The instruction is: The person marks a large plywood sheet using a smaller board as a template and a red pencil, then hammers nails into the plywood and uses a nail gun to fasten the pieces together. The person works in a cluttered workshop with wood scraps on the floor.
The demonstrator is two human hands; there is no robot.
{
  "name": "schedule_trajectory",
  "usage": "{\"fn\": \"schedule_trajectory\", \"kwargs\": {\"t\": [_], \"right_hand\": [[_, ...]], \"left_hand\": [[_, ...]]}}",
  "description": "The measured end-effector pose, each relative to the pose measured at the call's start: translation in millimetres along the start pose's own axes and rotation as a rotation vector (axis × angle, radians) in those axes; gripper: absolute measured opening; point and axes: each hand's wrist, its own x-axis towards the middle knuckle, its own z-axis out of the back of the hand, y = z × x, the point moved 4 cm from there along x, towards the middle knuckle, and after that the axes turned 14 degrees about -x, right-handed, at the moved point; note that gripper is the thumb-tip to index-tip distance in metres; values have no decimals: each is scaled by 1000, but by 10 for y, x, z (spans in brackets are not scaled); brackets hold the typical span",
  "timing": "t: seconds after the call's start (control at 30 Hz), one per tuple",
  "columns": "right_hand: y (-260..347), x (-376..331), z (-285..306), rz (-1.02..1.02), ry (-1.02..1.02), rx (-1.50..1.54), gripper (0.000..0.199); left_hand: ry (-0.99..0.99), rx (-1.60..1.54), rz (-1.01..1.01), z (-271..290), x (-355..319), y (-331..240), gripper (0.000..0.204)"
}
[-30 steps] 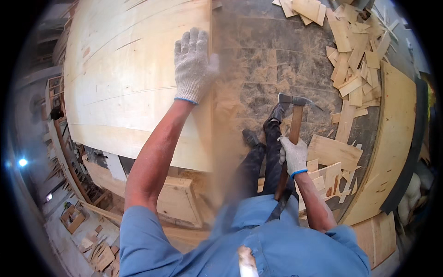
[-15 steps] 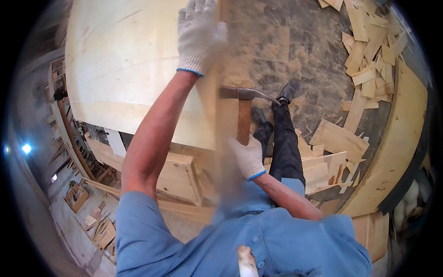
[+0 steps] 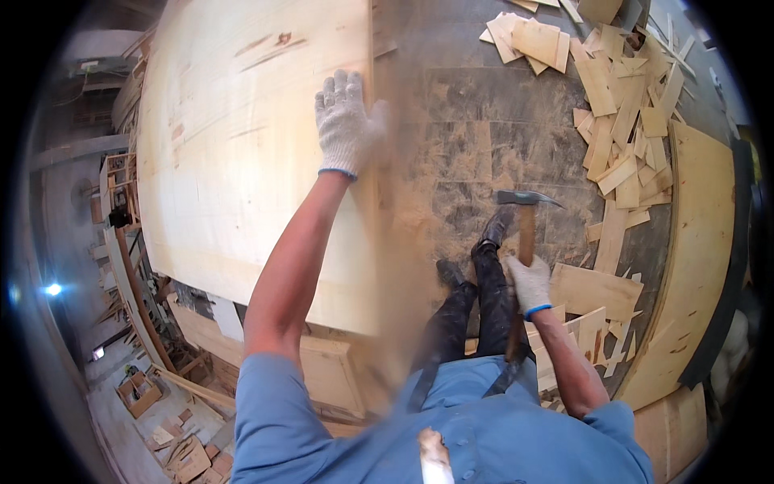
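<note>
My left hand, in a white knit glove with a blue cuff, lies flat near the right edge of a large pale wooden panel. Its fingers point away from me and hold nothing. My right hand, gloved the same way, is closed around the wooden handle of a claw hammer. The hammer stands upright in view, its dark metal head at the top, over the floor beside my shoes and apart from the panel. A blurred patch hides part of the panel's near right edge.
Scrap boards are heaped at the far right. Behind them curves a long plywood sheet. Sawdust covers the dark tiled floor. Under the panel's near end sits a wooden box-like piece. More offcuts lie at the lower left.
My right hand has swung the hammer away from the panel's edge, out to the right. My left hand still rests on the panel, and the whole view has shifted.
</note>
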Motion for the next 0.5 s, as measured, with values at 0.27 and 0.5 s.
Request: {"fn": "schedule_trajectory", "kwargs": {"t": [0.27,0.5], "right_hand": [[-103,600,955,-277,-94,240,25],[648,896,1117,-145,-65,219,23]], "left_hand": [[-15,99,80,-320,636,86,68],[61,122,117,-321,610,77,67]]}}
